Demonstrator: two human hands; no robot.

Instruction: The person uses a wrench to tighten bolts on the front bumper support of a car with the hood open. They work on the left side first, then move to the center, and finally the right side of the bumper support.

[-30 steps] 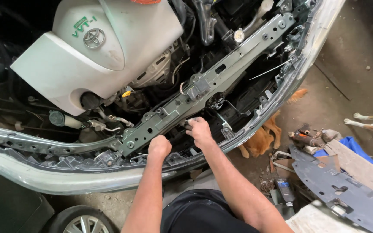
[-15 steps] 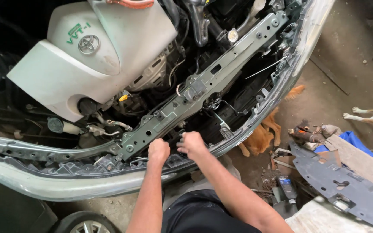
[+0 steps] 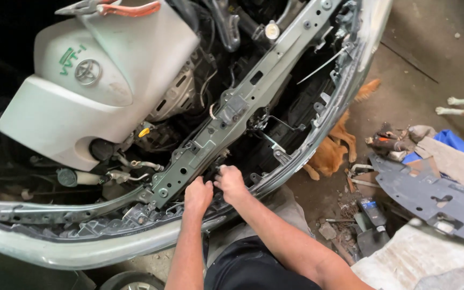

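Observation:
Both of my hands reach into the front of a car's open engine bay. My left hand (image 3: 197, 195) is curled with its knuckles up, pressed against the lower edge of the grey metal radiator support bar (image 3: 232, 113). My right hand (image 3: 231, 184) sits right beside it, fingers bent down into the dark gap below the bar. What the fingers grip is hidden. The silver bumper edge (image 3: 108, 249) runs below my wrists.
A white engine cover (image 3: 89, 88) fills the upper left, with orange-handled pliers (image 3: 114, 8) on top. An orange dog (image 3: 335, 150) lies under the car's front. A grey plastic panel (image 3: 430, 196), scattered tools and rags lie on the concrete floor at right.
My two hands have come closer together and shifted slightly down the support bar. The camera has moved in, so the engine bay looks nearer.

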